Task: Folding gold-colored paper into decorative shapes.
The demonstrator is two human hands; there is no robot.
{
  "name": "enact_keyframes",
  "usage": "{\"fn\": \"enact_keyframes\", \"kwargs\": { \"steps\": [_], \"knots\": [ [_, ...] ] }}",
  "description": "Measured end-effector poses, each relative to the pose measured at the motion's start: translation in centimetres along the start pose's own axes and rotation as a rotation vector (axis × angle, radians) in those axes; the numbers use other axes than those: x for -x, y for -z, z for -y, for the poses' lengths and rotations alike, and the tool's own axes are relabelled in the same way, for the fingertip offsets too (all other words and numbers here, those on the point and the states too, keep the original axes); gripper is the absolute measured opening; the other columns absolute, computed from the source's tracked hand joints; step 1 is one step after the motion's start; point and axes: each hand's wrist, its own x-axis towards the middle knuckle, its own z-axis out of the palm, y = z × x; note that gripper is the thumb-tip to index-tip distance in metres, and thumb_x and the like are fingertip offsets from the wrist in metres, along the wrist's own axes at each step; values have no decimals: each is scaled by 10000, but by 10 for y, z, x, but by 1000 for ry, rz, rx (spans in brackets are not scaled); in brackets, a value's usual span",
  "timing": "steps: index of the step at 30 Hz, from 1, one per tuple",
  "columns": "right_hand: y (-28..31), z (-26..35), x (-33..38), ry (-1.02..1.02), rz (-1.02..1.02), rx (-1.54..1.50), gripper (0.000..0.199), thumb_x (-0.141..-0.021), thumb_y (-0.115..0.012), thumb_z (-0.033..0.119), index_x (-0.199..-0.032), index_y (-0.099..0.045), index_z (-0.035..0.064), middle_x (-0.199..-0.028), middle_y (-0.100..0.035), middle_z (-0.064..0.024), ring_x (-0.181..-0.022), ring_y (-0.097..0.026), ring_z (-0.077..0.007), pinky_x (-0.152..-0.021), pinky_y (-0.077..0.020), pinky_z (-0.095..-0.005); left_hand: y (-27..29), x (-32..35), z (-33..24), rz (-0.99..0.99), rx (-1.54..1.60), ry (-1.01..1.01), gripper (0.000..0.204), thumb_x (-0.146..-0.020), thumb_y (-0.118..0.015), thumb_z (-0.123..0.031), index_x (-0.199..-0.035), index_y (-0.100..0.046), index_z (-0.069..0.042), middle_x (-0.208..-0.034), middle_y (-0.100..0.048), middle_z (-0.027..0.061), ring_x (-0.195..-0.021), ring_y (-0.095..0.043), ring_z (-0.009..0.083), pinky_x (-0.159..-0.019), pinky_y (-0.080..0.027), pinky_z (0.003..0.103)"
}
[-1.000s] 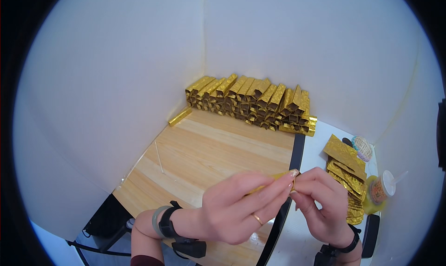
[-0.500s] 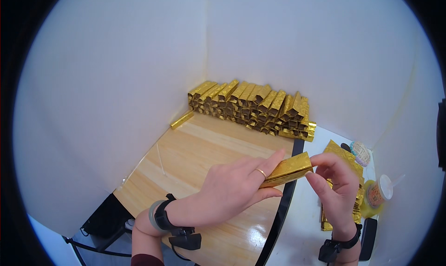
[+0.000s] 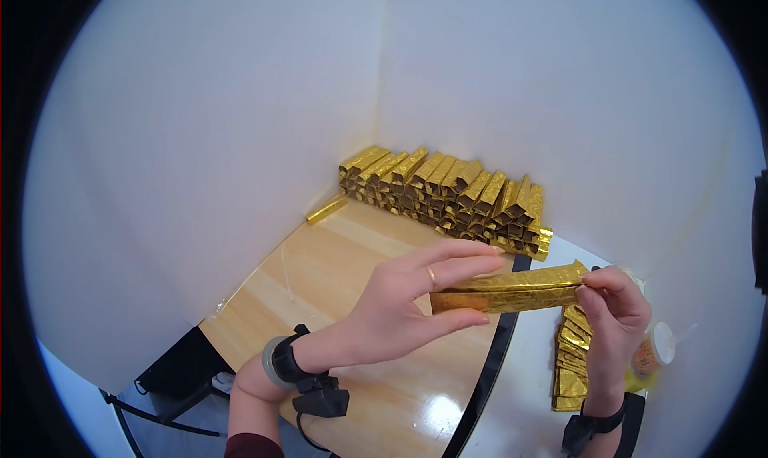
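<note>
Above the right side of the wooden table point(image 3: 336, 266), both hands hold a long gold foil paper box point(image 3: 520, 290) lying nearly level. My left hand point(image 3: 392, 298) has its thumb below and its fingers above the box's left part. At the other end, my right hand point(image 3: 614, 310) pinches the edge between thumb and fingertips. A seam runs along the side of the box facing me. Under and beside my right hand lies a pile of flat, folded gold foil pieces point(image 3: 571, 378), partly hidden by that hand.
Against the back wall, several gold boxes with open ends form a stack point(image 3: 448, 190). One slim gold piece point(image 3: 326, 210) lies by the left wall. A lidded cup point(image 3: 661, 346) stands at the right on a white surface point(image 3: 512, 378). A black strip point(image 3: 480, 386) edges the wooden table.
My right hand has moved right along with its end of the box. More of the box's length shows between the hands, and it lies flatter. The whole view has shifted slightly.
</note>
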Motion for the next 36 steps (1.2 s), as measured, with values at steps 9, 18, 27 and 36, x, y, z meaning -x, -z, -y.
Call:
{"fn": "enact_keyframes", "kwargs": {
  "steps": [9, 18, 27, 36],
  "knots": [
    [4, -2, -5, 59, 101, 51, 243, -740, -688, -101, -967, -696, -15, -826, -613, -40, -721, -536, -90, -633, -415, -200, -4, 2, 6, -42, 195, 24, 377, -727, -755, 4, -1092, -674, -49, -1105, -640, 142, -995, -623, 216, -835, -515, 312],
    [7, 0, -6, -17, 62, 38, 207, -763, -682, -84, -961, -695, -26, -809, -597, -35, -705, -523, -82, -611, -399, -192, -5, 2, 1, -317, -25, -94, 419, -731, -770, -50, -1136, -672, -90, -1133, -604, 69, -958, -553, 157, -730, -467, 263],
    [11, -2, -10, -11, 19, 33, 177, -778, -668, -85, -943, -695, -30, -786, -576, -25, -692, -500, -68, -590, -383, -188, -3, 2, 8, -349, -177, -79, 361, -705, -770, -17, -1056, -714, -78, -885, -661, 6, -817, -500, 150, -683, -428, 264],
    [10, -6, -11, 21, 54, 37, 191, -771, -673, -95, -947, -698, -24, -764, -567, -18, -686, -486, -69, -582, -369, -196, 0, 3, 8, -299, -68, -27, 316, -718, -747, 35, -1024, -713, -37, -867, -689, 25, -805, -514, 151, -704, -430, 257]
  ]
}}
